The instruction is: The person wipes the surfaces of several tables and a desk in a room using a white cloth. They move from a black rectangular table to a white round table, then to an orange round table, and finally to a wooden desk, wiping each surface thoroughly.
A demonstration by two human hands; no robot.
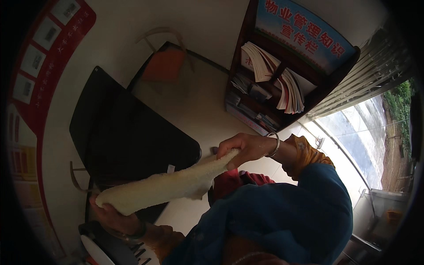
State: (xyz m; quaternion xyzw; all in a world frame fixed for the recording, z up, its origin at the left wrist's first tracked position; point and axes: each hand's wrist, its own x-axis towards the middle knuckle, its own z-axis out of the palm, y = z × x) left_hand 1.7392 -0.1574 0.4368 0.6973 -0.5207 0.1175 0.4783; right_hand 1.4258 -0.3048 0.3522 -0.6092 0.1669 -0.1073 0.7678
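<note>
A cream, fluffy-looking cloth [163,187], folded into a long strip, is stretched at a slant between my two hands, its right end higher in the view. My left hand [115,217] grips the lower left end, with fingers partly hidden behind the fabric. My right hand [247,148], with a silver bangle at the wrist, pinches the other end between thumb and fingers. A loose flap hangs under the strip near its right part. Behind the cloth lies the corner of a dark table [132,128].
An orange-seated chair [164,64] stands beyond the table. To the right of it, a dark wooden rack [238,59] holds booklets. A window [357,132] with a blind is at the right. A red-bordered board [48,66] lines the left wall; a black chair-like object [108,240] sits lower left.
</note>
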